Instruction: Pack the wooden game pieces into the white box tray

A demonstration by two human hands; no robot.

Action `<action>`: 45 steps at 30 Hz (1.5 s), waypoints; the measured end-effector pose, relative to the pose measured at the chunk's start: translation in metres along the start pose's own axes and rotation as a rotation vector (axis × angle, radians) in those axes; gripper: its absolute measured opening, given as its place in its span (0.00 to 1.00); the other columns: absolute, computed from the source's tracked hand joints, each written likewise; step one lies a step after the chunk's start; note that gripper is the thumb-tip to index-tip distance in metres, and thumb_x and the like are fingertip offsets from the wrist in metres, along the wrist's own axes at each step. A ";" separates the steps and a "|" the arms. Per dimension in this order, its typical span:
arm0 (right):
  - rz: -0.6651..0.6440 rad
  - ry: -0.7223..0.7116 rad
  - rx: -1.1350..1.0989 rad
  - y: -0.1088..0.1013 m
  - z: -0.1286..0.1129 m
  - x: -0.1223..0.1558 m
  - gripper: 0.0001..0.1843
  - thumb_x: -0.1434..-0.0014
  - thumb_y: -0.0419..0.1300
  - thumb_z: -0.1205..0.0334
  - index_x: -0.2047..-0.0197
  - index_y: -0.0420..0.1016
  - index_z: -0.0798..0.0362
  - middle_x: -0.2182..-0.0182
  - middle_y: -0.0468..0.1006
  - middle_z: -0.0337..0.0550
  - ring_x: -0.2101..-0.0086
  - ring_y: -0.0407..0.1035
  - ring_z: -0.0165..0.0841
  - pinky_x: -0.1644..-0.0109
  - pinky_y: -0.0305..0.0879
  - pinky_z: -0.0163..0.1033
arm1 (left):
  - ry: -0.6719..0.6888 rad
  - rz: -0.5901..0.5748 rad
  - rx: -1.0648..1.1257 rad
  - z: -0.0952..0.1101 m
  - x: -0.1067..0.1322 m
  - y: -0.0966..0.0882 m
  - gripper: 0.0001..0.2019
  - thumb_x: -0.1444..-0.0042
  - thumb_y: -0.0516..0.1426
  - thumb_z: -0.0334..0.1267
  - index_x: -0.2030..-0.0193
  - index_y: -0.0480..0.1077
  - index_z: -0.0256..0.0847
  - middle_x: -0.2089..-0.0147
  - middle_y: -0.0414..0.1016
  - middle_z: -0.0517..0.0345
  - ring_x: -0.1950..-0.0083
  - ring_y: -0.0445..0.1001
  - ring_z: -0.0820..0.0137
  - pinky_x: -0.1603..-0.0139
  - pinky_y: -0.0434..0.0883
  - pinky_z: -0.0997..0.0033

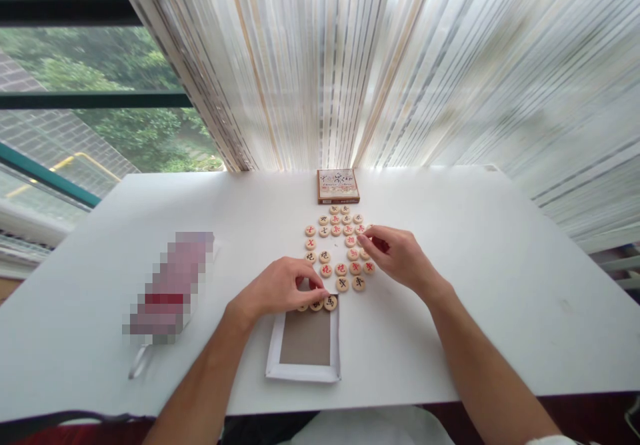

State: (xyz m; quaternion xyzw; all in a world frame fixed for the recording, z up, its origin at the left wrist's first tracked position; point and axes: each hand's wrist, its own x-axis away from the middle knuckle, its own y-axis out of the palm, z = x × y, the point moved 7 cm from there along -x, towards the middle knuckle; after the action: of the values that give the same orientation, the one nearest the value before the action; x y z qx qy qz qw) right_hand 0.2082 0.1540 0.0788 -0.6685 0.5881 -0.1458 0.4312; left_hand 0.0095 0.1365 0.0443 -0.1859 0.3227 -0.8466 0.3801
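Round wooden Chinese chess pieces [341, 270] with red or black characters lie in loose rows on the white table. My left hand [287, 288] is over the far end of a shallow, white-rimmed box half [327, 373]. Its bent thumb and fingers are at a short row of black-marked pieces [330, 303] there, on the rightmost one; the fingers partly cover the others. My right hand [397, 252] reaches in from the right, its fingertips pinched on a piece at the right side of the layout. Those fingers hide most of that piece and some neighbours.
Behind the pieces lies the printed Chinese chess box lid [339, 186]. A blurred-out pinkish object [170, 285] with a strap loop rests at the left of the white table [525, 285]. Striped curtains [400, 65] and a window stand beyond the far edge.
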 end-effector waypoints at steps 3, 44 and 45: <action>0.003 -0.019 -0.011 0.002 -0.002 0.000 0.15 0.31 0.55 0.57 0.70 0.69 0.52 0.78 0.64 0.33 0.77 0.56 0.27 0.71 0.55 0.33 | 0.014 0.106 -0.025 -0.003 0.000 -0.009 0.13 0.39 0.58 0.45 0.68 0.79 0.42 0.72 0.77 0.61 0.73 0.66 0.73 0.70 0.63 0.74; -0.522 -0.070 -0.005 0.039 -0.031 0.025 0.15 0.39 0.61 0.68 0.52 0.81 0.44 0.68 0.73 0.40 0.71 0.69 0.30 0.65 0.61 0.33 | -0.156 -0.021 0.015 -0.024 0.005 -0.008 0.19 0.49 0.63 0.57 0.70 0.80 0.41 0.71 0.79 0.56 0.70 0.72 0.70 0.70 0.64 0.73; -0.524 -0.068 -0.006 0.040 -0.031 0.025 0.15 0.39 0.61 0.68 0.51 0.81 0.44 0.67 0.73 0.40 0.71 0.69 0.30 0.64 0.61 0.33 | -0.156 -0.016 0.018 -0.024 0.005 -0.008 0.19 0.49 0.63 0.57 0.70 0.80 0.41 0.71 0.79 0.56 0.71 0.72 0.70 0.70 0.64 0.73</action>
State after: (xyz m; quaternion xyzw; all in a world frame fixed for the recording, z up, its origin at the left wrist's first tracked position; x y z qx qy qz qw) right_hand 0.1668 0.1214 0.0597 -0.8038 0.3803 -0.2283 0.3964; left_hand -0.0115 0.1462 0.0330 -0.2505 0.2829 -0.8354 0.3991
